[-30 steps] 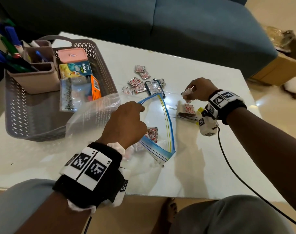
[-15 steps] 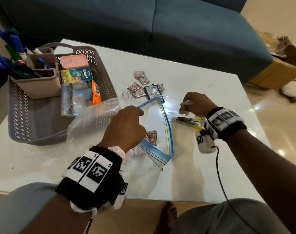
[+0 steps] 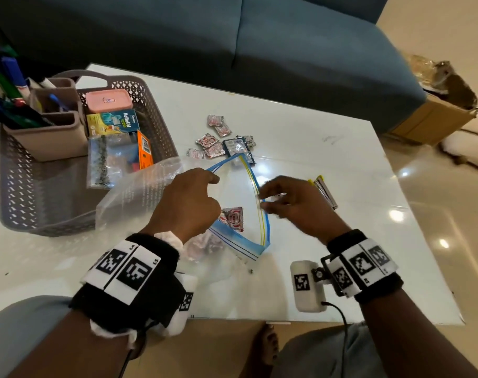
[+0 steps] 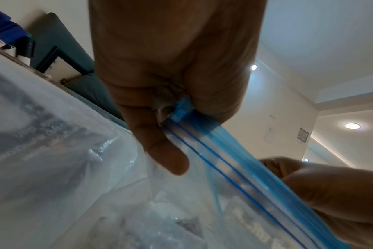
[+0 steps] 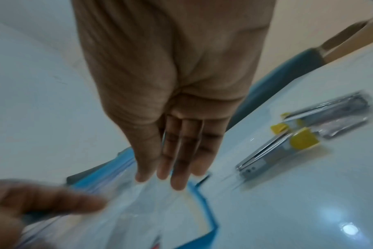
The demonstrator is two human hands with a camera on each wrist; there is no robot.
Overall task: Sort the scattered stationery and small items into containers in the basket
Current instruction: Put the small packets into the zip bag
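Observation:
A clear zip bag [image 3: 240, 186] with a blue rim lies open on the white table [image 3: 341, 241], one red-and-white sachet [image 3: 233, 218] showing inside. My left hand [image 3: 214, 177] pinches the bag's upper rim [image 4: 181, 111] and holds the mouth open. My right hand [image 3: 265, 199] is at the mouth's right edge, thumb and fingers nipping a small pale sachet [image 3: 277, 197]; in the blurred right wrist view its fingers [image 5: 177, 168] point down over the bag [image 5: 138, 202]. Several more sachets [image 3: 213, 144] and a dark packet [image 3: 236, 148] lie beyond the bag.
A grey basket [image 3: 41, 203] at the left holds a pen holder [image 3: 49, 137], a pink box [image 3: 108, 100], a green box [image 3: 112, 124], an orange box [image 3: 145, 154] and a clear pouch [image 3: 107, 165]. Metal clippers with yellow tabs [image 3: 325, 193] lie right of my right hand. A blue sofa [image 3: 232, 36] stands behind.
My right hand has come from beside the clippers leftward and nearer, to the bag's mouth. The sachet that lay on the clippers is gone from there. My left hand kept its hold.

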